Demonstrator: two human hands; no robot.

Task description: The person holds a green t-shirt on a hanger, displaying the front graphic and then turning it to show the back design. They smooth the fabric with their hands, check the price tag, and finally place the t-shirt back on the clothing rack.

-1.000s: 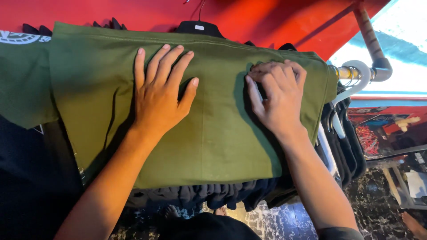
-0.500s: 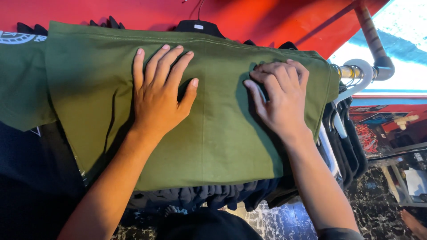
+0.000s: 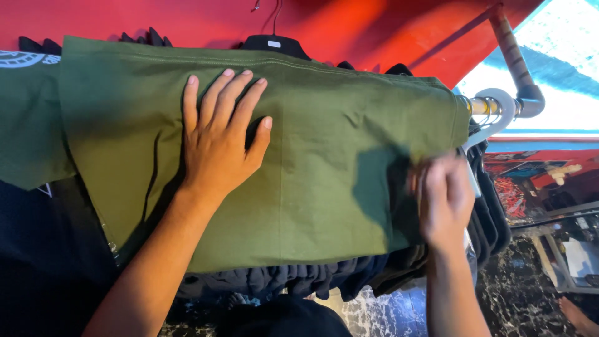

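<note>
My left hand (image 3: 218,143) lies flat, fingers spread, pressing the green shirt (image 3: 324,168) that is draped lengthwise along the rack (image 3: 499,109) over dark clothes (image 3: 299,281), while my right hand (image 3: 444,203), blurred at the shirt's right edge, has a grip I cannot tell.

Right hand (image 3: 444,203) motion-blurred; dark garments (image 3: 293,281) mostly hidden under green cloth (image 3: 324,168)
</note>
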